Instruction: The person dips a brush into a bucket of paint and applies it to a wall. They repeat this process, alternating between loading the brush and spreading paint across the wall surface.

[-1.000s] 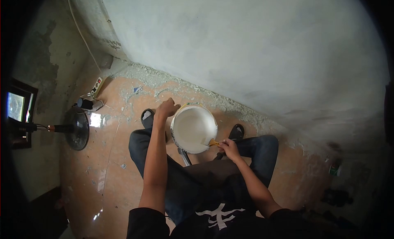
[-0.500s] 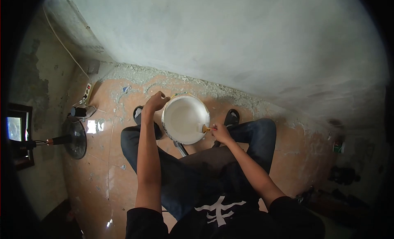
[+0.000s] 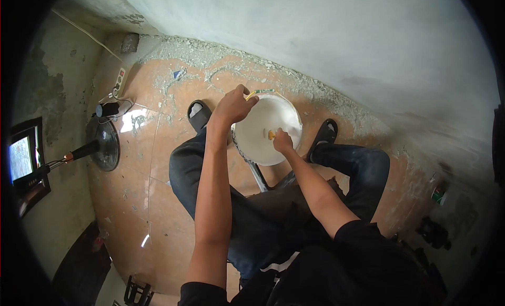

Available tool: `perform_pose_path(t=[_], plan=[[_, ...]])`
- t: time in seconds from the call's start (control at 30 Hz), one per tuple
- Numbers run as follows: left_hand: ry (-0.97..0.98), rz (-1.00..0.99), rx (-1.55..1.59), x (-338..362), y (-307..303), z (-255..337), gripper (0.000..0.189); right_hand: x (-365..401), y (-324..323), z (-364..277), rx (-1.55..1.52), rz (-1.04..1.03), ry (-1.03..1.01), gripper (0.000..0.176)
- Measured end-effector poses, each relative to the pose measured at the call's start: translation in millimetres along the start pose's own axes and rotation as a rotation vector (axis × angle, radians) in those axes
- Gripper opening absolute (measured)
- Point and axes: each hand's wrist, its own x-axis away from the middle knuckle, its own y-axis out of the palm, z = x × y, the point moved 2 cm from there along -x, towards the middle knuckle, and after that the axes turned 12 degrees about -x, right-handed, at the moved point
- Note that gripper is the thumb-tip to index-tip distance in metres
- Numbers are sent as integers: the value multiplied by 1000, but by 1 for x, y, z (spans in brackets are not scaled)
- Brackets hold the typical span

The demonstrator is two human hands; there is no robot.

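A white bucket (image 3: pixel 301 131) stands on the floor between my feet, with whitish paint (image 3: pixel 259 147) inside. My left hand (image 3: pixel 235 105) is closed at its far left rim, where the thin handle (image 3: pixel 264 90) meets it; the exact grip is partly hidden. My right hand (image 3: pixel 283 141) holds a paintbrush (image 3: pixel 271 134) inside the bucket's opening. The brush has a yellowish part showing, and its bristles are hard to tell apart from the paint.
Scraped plaster debris (image 3: pixel 210 56) lies along the foot of the pale wall (image 3: pixel 326 38). At left are a standing fan (image 3: pixel 104 143) and a power strip (image 3: pixel 120 81) with its cable. A dark stool (image 3: pixel 284 201) is below me, and sandals (image 3: pixel 199 115) are on my feet.
My right hand has moved the paintbrush from the bucket's near right rim inward over the paint. My left hand stays at the rim. The camera view has shifted and turned.
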Motion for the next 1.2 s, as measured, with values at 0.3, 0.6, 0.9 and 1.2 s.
perform_pose_path(t=[0.3,0.6,0.9,1.2], plan=[[15,-17,-10,-3,7,-3,49,6,-26,-22,87,-118,-93,20],[6,-19,-33,-9,13,-18,50,67,-124,4,-397,-69,-129,17],[6,32,-97,-14,15,-26,49,105,-117,14,-343,-282,95,21],[-14,17,-93,-12,11,-27,50,99,-110,21,189,-181,12,33]])
